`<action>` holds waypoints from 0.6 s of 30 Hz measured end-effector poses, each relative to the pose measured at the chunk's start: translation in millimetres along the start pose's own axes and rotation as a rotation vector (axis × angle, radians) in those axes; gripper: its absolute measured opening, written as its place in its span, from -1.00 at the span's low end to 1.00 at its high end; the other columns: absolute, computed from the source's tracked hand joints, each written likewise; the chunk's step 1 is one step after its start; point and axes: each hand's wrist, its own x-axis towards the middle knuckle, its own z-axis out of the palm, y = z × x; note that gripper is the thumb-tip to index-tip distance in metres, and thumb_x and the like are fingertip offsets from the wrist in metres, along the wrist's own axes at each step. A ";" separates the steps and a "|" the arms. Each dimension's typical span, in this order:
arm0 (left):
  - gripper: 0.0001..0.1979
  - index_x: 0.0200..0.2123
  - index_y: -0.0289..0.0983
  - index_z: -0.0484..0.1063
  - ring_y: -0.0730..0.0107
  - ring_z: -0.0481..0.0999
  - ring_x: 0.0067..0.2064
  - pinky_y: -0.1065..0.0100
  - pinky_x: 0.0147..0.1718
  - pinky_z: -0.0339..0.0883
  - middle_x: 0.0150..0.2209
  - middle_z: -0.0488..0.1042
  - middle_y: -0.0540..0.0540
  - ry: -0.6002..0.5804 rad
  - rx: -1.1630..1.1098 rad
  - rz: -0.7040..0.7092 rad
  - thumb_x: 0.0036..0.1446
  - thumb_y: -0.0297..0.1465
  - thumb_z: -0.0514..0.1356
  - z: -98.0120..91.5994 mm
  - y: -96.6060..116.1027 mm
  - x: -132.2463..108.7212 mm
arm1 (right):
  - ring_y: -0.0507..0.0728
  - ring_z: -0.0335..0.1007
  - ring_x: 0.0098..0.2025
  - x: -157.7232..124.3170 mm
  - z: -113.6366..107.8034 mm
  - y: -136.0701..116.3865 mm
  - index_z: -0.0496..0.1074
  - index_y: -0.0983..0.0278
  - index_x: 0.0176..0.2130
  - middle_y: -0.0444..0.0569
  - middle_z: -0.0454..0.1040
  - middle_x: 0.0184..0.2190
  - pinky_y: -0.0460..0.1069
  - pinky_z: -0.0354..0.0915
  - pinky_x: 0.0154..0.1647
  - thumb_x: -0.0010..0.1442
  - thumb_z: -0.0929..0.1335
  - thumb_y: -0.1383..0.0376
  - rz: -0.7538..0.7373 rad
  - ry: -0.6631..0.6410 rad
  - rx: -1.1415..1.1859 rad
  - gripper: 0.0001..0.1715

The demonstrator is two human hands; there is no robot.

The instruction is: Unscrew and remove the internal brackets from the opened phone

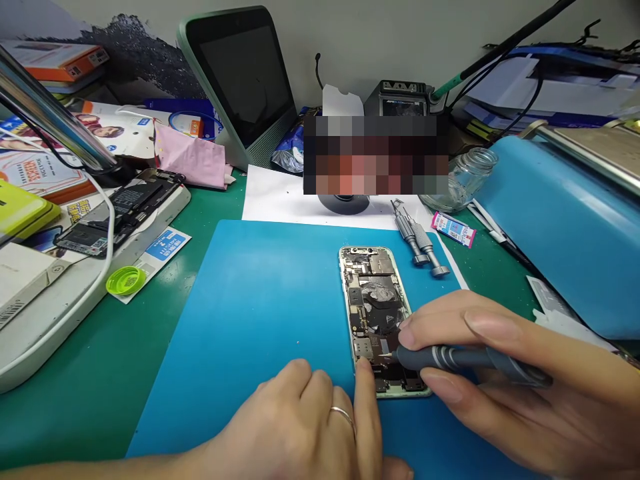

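An opened smartphone (376, 310) lies on the blue mat (240, 300), its circuit boards and inner parts exposed. My left hand (305, 420) rests at the phone's lower left, index finger stretched out with its tip on the lower left of the phone and the other fingers curled under. Between thumb and fingers, my right hand (505, 367) grips a slim hand tool (450, 358) with a dark grey ringed handle. Its thin pale tip points left over the phone's lower part; whether it touches cannot be seen. What type of tip it is stays unclear.
Two silver precision screwdrivers (417, 237) lie beyond the phone. A glass jar (470, 177) and a small pink-and-blue packet (453, 229) are at the back right. At left, another opened phone (123, 207) rests on a white lamp base (75, 320), near a green cap (126, 281).
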 end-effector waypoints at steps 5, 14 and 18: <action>-0.59 -0.09 -0.50 0.56 0.44 0.35 -0.64 0.32 -0.69 0.18 -0.62 0.37 0.05 -0.016 -0.030 0.038 0.47 -0.27 0.05 3.8 -4.7 -2.5 | 0.15 0.66 -0.37 4.0 -0.8 3.0 0.36 0.05 0.28 -0.12 0.69 -0.33 -0.01 0.65 -0.27 0.13 0.42 0.58 -0.082 0.013 -0.018 -0.18; -0.58 -0.29 -0.28 0.44 0.47 0.32 -0.66 0.31 -0.68 0.10 -0.64 0.32 0.10 -0.004 -0.091 0.087 0.50 -0.51 -0.16 2.4 -14.4 2.0 | 0.17 0.72 -0.19 -8.7 -6.9 -24.6 0.58 0.16 -0.10 -0.06 0.73 -0.23 -0.10 0.65 -0.12 0.24 0.51 0.32 0.139 -0.011 -0.021 -0.80; -0.61 -0.42 -0.18 0.31 0.41 0.36 -0.59 0.24 -0.61 0.15 -0.60 0.32 0.08 -0.008 -0.143 0.040 0.50 -0.47 -0.08 8.6 -11.5 -11.7 | 0.10 0.71 -0.24 -21.6 3.3 -18.1 0.57 0.13 -0.08 -0.15 0.71 -0.26 -0.16 0.63 -0.24 0.41 0.36 0.23 0.007 0.015 -0.056 -0.84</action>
